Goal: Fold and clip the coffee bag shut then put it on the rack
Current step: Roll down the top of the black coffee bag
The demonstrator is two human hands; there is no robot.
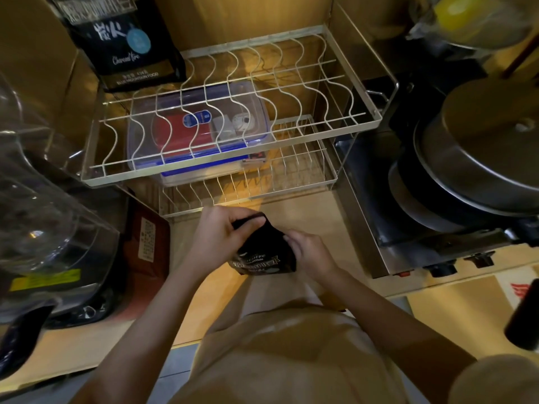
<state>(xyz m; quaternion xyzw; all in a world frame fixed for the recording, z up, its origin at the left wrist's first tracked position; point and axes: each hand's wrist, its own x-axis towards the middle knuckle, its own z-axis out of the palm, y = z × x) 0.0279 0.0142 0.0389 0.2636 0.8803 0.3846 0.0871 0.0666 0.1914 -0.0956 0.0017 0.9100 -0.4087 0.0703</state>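
Observation:
A small black coffee bag [262, 252] with white lettering stands on the wooden counter, just in front of the wire rack [233, 118]. My left hand [217, 237] pinches the bag's top edge, which is bent over. My right hand [310, 249] grips the bag's right side. The white two-tier rack stands behind; its upper shelf has wavy wire dividers. I see no clip.
A large black coffee bag [128, 45] stands at the rack's back left corner. A clear lidded box [198, 132] sits on the lower tier. A brown pouch [145, 240] lies left, glass jugs [38, 217] further left, stacked pans on a cooker [466, 176] right.

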